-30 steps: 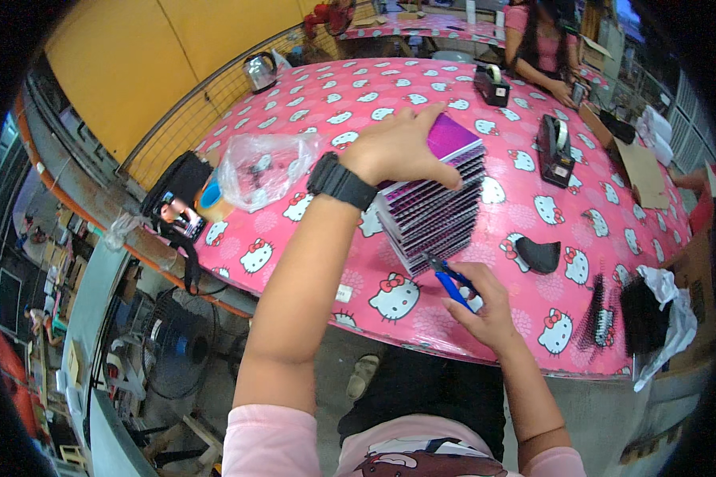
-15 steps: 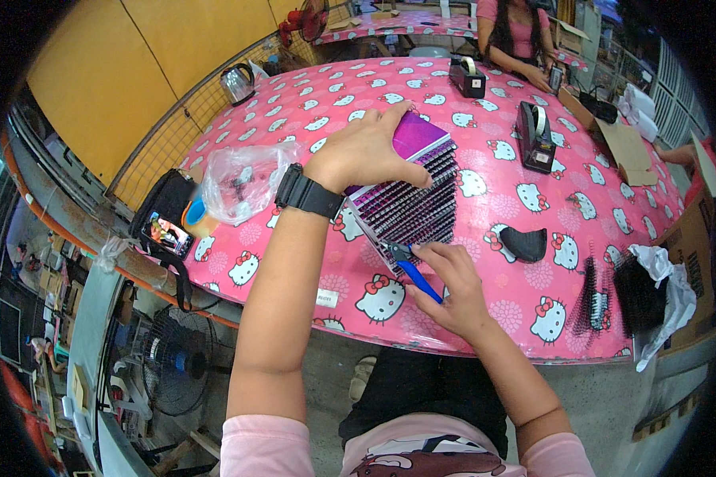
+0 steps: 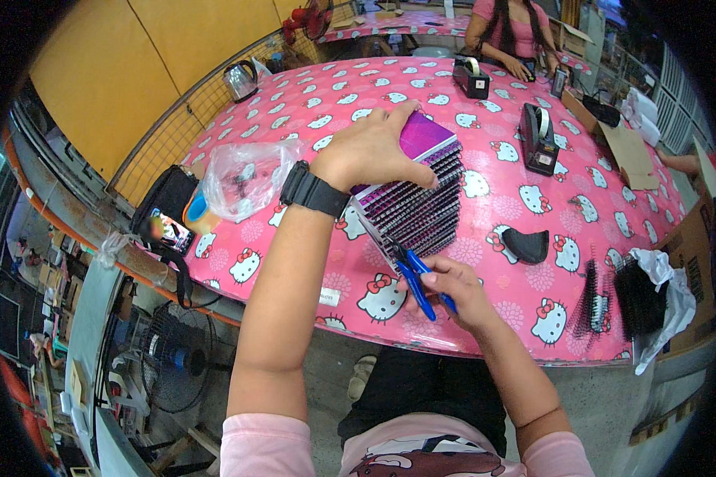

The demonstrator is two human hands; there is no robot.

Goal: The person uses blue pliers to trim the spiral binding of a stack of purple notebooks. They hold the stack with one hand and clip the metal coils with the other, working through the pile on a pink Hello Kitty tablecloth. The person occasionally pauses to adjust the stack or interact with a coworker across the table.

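Left forearm (image 3: 290, 294) enters from 7 o'clock, nearly straight. Left hand (image 3: 367, 155) at 12: palm down, splayed, thumb (image 3: 418, 176) toward 3. Right forearm (image 3: 513, 362) slants up from 5, elbow bent; right hand (image 3: 459, 290) at 4, fingers curled, gripping.

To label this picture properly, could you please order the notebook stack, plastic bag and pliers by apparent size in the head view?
1. Notebook stack
2. Plastic bag
3. Pliers, partly covered by the right hand
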